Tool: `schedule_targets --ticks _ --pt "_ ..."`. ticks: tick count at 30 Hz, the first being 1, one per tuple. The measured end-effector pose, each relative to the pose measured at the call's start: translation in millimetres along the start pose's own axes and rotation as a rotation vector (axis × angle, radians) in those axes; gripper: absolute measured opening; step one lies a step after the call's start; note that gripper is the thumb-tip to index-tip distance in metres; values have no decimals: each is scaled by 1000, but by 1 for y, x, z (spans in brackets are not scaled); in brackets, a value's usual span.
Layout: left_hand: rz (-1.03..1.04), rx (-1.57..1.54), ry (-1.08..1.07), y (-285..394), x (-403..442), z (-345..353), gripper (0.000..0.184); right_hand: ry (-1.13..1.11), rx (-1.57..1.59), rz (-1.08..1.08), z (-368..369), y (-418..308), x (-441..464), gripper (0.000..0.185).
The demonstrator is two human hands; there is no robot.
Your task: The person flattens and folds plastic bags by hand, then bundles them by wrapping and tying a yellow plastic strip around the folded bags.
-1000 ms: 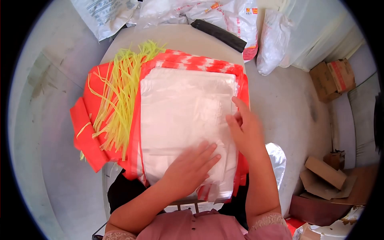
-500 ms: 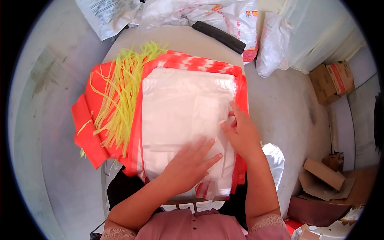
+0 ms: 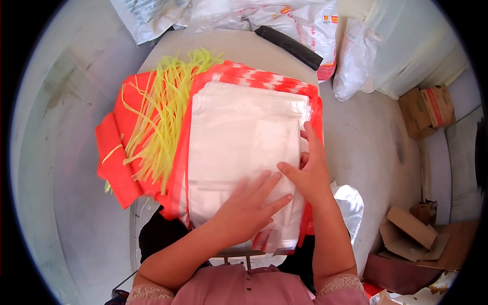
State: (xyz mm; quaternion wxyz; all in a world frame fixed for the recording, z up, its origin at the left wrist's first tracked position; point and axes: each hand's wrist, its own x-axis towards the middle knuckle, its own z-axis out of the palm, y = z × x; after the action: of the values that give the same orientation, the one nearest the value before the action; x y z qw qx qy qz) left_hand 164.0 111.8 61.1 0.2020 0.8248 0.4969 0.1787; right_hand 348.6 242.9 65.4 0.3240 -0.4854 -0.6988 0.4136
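Note:
A stack of clear plastic bags (image 3: 234, 127) lies flat on red-and-white striped bags (image 3: 254, 76) on the table. Across its lower part rests my left hand (image 3: 249, 208), fingers spread, their tips partly blurred. A smaller whitish plastic packet or fold (image 3: 277, 140) shows on the stack's right half. At that right edge is my right hand (image 3: 309, 170), thumb and index finger apart and the other fingers curled; nothing plainly shows in its grasp. Left of the stack, a bunch of yellow strips (image 3: 162, 127) lies over red material (image 3: 129, 107), with a tied red roll (image 3: 113, 160) beside it.
A black roll (image 3: 288, 47) lies at the far edge of the table (image 3: 223, 43). Printed white sacks (image 3: 300, 25) stand behind it, with a white plastic bundle (image 3: 356, 58) to their right. Cardboard boxes (image 3: 426, 109) sit by the right wall, and opened cartons (image 3: 412, 236) lower right.
The whole view has shifted slightly, so the table and bags appear further right. My right hand stays at the stack's right edge, and my left hand remains over its lower part.

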Motion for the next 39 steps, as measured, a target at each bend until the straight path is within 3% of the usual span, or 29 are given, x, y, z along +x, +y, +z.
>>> schedule_targets --ticks 3,9,13,14,17,19,23,26,29,32,35,39 --pt "-1 -55 11 0 0 -1 67 52 -162 -76 9 -1 1 111" --pt "-1 -71 -45 -3 2 3 69 -7 -79 -68 12 -5 5 105" --pt "120 -103 114 -15 -6 1 64 -19 -93 -2 14 -20 5 105" --pt "172 -75 266 -17 -7 -4 59 9 -132 -42 16 -19 5 106" --pt "62 56 404 -41 -19 -21 49 8 11 -36 20 -15 4 105" --pt "-82 160 716 -61 -32 -37 41 33 -20 -14 22 -18 2 105" --pt "-732 144 551 -100 -53 -67 32 63 -19 -35 24 -11 1 107" --pt "-858 176 473 -127 -69 -63 38 60 50 -5 22 -4 4 109" --pt "-829 179 473 -144 -75 -58 42 58 102 16 20 -15 5 109" --pt "-706 194 291 -148 -76 -74 43 47 90 -63 15 -4 9 110" --pt "-732 180 253 -153 -70 -75 43 43 84 -136 12 7 12 111" --pt "-1015 -4 384 -143 -60 -83 47 60 295 -44 13 -1 5 110"
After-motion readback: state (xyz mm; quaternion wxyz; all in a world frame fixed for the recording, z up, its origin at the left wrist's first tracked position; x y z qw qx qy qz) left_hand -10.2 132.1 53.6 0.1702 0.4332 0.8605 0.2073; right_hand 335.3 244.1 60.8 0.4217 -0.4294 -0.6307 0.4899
